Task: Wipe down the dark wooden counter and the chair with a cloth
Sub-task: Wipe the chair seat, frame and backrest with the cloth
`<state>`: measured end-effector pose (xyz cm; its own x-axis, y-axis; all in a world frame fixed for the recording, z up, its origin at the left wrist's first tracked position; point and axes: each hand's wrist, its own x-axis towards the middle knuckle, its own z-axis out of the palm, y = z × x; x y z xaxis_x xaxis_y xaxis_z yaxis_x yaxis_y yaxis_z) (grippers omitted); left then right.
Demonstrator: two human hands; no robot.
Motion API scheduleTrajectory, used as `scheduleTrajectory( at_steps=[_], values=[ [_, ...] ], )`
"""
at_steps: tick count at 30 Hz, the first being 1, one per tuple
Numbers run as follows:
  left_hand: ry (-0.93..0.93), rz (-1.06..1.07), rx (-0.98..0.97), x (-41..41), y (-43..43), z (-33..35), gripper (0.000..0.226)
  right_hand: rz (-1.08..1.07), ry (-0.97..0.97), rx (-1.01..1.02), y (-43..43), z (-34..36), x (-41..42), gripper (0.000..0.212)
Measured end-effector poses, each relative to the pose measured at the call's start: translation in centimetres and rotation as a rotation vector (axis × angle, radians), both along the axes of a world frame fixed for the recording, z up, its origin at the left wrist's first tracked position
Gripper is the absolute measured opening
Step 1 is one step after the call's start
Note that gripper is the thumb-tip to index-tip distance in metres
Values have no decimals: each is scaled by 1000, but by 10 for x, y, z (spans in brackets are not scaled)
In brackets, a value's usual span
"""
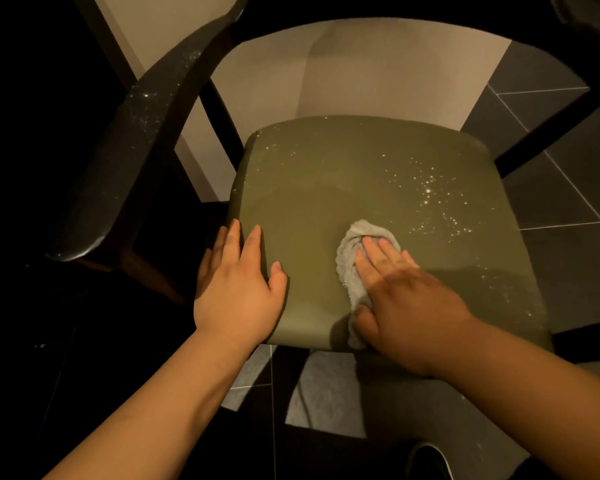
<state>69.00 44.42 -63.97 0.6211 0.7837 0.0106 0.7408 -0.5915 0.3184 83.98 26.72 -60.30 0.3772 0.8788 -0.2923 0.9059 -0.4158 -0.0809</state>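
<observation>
An olive-green padded chair seat (343, 181) fills the middle of the view, framed by a dark curved backrest and armrest (125, 161). White specks dot the seat's right half and the left armrest. My right hand (406, 292) presses flat on a crumpled grey cloth (352, 258) near the seat's front centre. My left hand (238, 282) rests on the seat's front left corner, fingers spread and curled over its edge. The counter is not in view.
Dark grey floor tiles (568, 209) lie to the right and below the chair. A pale wall (343, 71) stands behind the backrest. The left side of the view is in deep shadow. A dark shoe tip (426, 459) shows at the bottom.
</observation>
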Motion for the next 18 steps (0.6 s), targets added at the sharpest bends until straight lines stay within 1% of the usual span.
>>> scheduleTrajectory(
  at_steps=[3,6,7,10,12,14,16,18],
  values=[
    [4,-80,71,1,1,-2,64,-72,24,5,14,-7,12,97],
    [9,-98,65,2,1,-1,64,-153,8,38,44,-17,23,87],
    [18,-97,60,2,1,-1,65,-160,3,50,47,-19,24,87],
    [53,-106,35,4,0,3,64,-91,34,82,25,-15,11,99],
    [61,-117,4,10,-3,6,65,-17,33,86,-2,-15,1,95],
    [57,-165,0,20,-10,6,66,10,2,54,-20,-12,3,88],
    [63,-233,57,26,-18,3,67,-47,-19,22,-21,-8,16,85],
    [59,-248,101,26,-22,0,67,-189,-4,23,-7,-7,28,82]
  ],
)
